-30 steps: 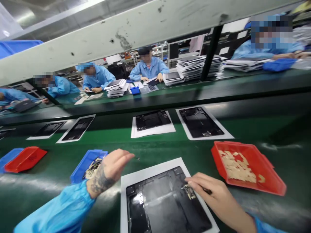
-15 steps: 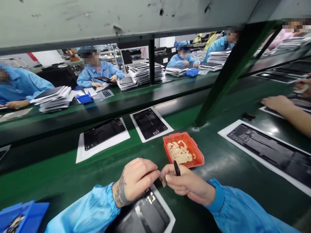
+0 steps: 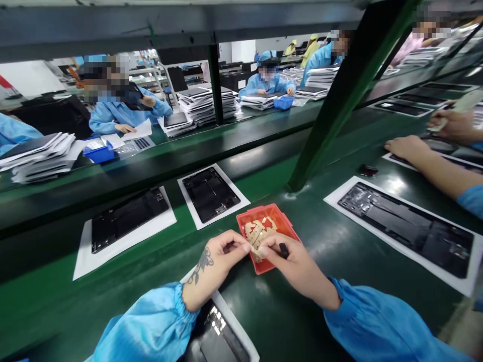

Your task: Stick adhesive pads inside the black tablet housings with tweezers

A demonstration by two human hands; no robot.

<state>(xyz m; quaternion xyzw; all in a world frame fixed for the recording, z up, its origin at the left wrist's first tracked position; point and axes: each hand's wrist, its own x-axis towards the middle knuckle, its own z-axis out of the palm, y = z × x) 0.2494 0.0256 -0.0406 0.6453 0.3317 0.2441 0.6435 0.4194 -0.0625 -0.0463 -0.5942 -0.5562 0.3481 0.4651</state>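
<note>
My left hand (image 3: 224,254) and my right hand (image 3: 290,264) meet above the near corner of a red plastic tray (image 3: 277,215), which is heaped with tan adhesive pieces (image 3: 259,234). The left fingertips are pinched together against those pieces; whether they grip one is hard to tell. A short black tool (image 3: 284,250) sits in my right hand. Below my left wrist, a black tablet back panel (image 3: 215,334) lies on a white sheet (image 3: 231,314), mostly hidden by my sleeve.
Further black panels on white sheets (image 3: 209,194) lie along the green belt (image 3: 264,301). A co-worker's hands (image 3: 409,148) rest on the right. A dark green post (image 3: 350,95) rises beyond the tray. Behind it, across a bench, people sit among stacked tablets (image 3: 202,104).
Both hands have moved forward from the near side of the red tray to above its corner. The view has also shifted, and the tool in my right hand now lies lower across the fingers.
</note>
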